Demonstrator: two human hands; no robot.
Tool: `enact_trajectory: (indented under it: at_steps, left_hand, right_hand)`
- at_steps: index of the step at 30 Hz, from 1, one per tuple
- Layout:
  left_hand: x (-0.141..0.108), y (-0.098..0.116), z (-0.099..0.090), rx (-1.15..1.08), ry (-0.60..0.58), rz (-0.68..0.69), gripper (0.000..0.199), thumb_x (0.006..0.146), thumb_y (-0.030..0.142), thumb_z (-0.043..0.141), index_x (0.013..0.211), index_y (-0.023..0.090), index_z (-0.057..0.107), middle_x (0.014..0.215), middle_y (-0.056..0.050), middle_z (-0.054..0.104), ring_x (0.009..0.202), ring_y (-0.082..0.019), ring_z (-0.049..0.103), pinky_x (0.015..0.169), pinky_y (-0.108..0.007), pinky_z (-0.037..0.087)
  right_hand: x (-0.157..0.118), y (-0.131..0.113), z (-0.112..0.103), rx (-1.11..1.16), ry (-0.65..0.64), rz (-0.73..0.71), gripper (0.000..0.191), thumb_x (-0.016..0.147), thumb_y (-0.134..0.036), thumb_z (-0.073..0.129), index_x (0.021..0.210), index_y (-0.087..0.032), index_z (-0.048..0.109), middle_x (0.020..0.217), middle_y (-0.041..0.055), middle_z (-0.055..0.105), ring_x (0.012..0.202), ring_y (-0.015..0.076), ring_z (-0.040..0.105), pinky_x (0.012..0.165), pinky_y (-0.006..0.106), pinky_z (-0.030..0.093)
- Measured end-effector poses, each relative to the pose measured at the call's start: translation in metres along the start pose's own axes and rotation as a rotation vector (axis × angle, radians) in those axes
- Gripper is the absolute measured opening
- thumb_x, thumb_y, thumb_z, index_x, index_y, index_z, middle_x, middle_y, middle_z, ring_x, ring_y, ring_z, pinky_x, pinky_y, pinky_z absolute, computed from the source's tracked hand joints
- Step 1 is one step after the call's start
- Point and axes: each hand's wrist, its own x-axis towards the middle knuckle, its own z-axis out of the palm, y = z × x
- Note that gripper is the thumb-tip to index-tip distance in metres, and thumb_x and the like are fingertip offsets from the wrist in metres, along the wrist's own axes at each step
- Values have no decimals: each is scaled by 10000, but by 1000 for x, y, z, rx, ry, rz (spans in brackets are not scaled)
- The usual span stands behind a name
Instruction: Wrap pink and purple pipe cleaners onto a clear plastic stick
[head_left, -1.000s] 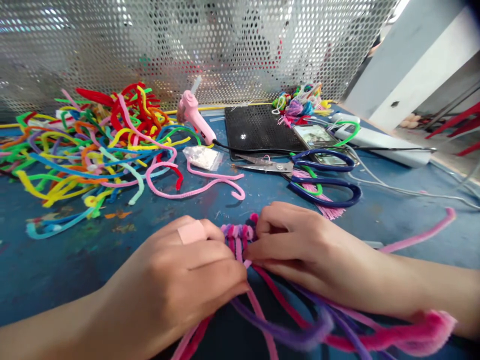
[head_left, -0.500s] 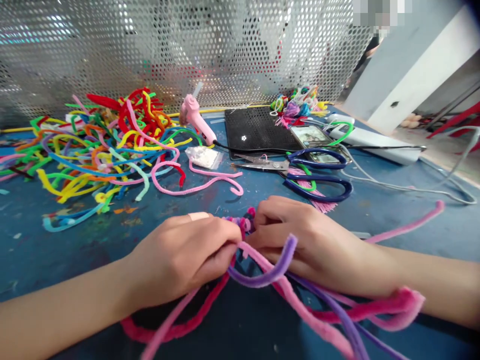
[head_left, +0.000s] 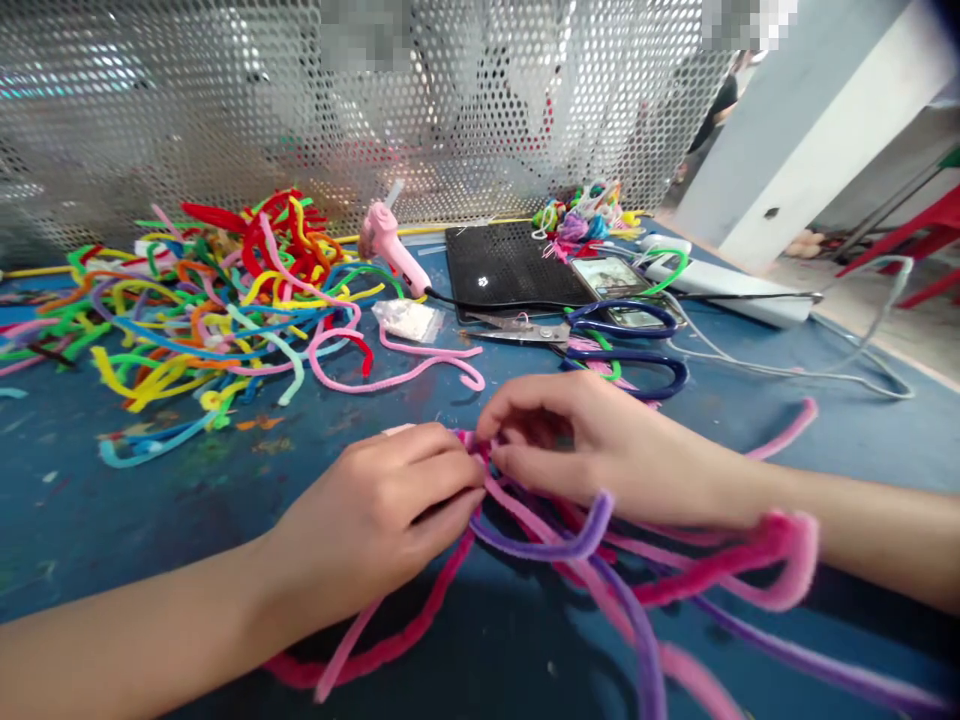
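My left hand (head_left: 390,510) is closed on a bundle of twisted pink, magenta and purple pipe cleaners, near the middle of the view. Facing it, my right hand (head_left: 585,440) has curled fingers, with thumb and index tips at the same bundle. A purple pipe cleaner (head_left: 547,550) curves out below the fingers, its tip raised. Long pink and magenta ends (head_left: 712,580) trail to the lower right, one folded over near my right wrist. A magenta strand (head_left: 390,650) loops beneath my left hand. The twisted part is mostly hidden by my fingers.
Mixed pipe cleaners (head_left: 225,290) are heaped at the left. Behind the hands lie a pink glue gun (head_left: 394,245), a small plastic bag (head_left: 409,320), a black mat (head_left: 510,265), blue-handled scissors (head_left: 555,330), a phone (head_left: 611,280) and a white power strip (head_left: 739,290).
The fingers of my right hand have lifted and loosened around the bundle. The purple and pink ends have shifted, with one purple strand now reaching farther right. The view has moved slightly.
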Motion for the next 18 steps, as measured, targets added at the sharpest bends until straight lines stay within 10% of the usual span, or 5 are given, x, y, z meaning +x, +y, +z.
enact_trajectory:
  at_steps: [10, 18]
  left_hand:
    - [-6, -6, -10, -227, -64, -286, 101, 871, 192, 491, 834, 180, 584, 776, 22, 619, 639, -77, 562, 570, -166, 448]
    - [-7, -34, -21, 199, -81, 307, 171, 887, 151, 473, 964, 172, 623, 905, -51, 656, 857, -142, 595, 807, -259, 483]
  right_hand:
    - [4, 6, 7, -67, -33, -170, 91, 776, -129, 599, 830, -168, 662, 798, 4, 574, 711, 91, 522, 647, 197, 398]
    - [3, 8, 9, -223, -27, -230, 157, 885, -197, 489, 869, -159, 641, 827, 39, 540, 755, 123, 500, 689, 236, 401]
